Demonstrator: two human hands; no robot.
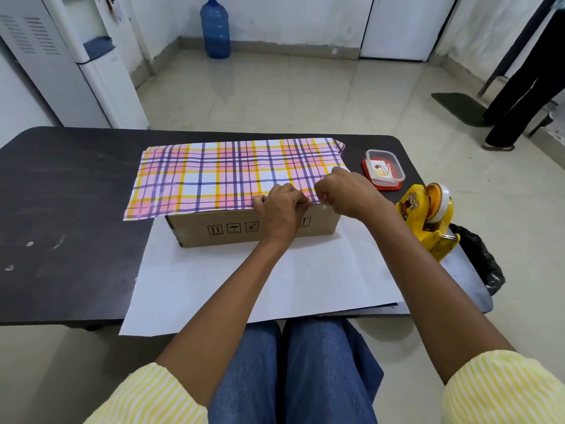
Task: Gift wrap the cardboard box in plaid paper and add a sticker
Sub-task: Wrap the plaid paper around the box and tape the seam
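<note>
Box: the long brown cardboard box (244, 228) sits mid-table on the white underside of the sheet, its long axis running left to right across the person, printed handling symbols facing them.

Paper: the pink, yellow and purple plaid wrapping paper (220, 175) is folded from the far side over the box top, its free edge lying along the near top edge; the white flap (244, 286) spreads toward the person and overhangs the black table (61, 209).

Left hand: the left hand (279, 209) is closed in a pinch on the plaid edge, right of the box's middle.

Right hand: the right hand (345, 192) is curled shut just beside it, nearer the box's right end; it seems to hold a bit of clear tape, though I cannot tell for sure.

Key relation: both hands sit on the box's right half, so the long left stretch of edge lies loose, nearer the left hand.

Nearby: the yellow tape dispenser (428, 221) stands right of the box; the clear plastic tub with a red base (384, 169), holding what look like stickers, is beyond it.

Likely step: fixing that edge down.
</note>
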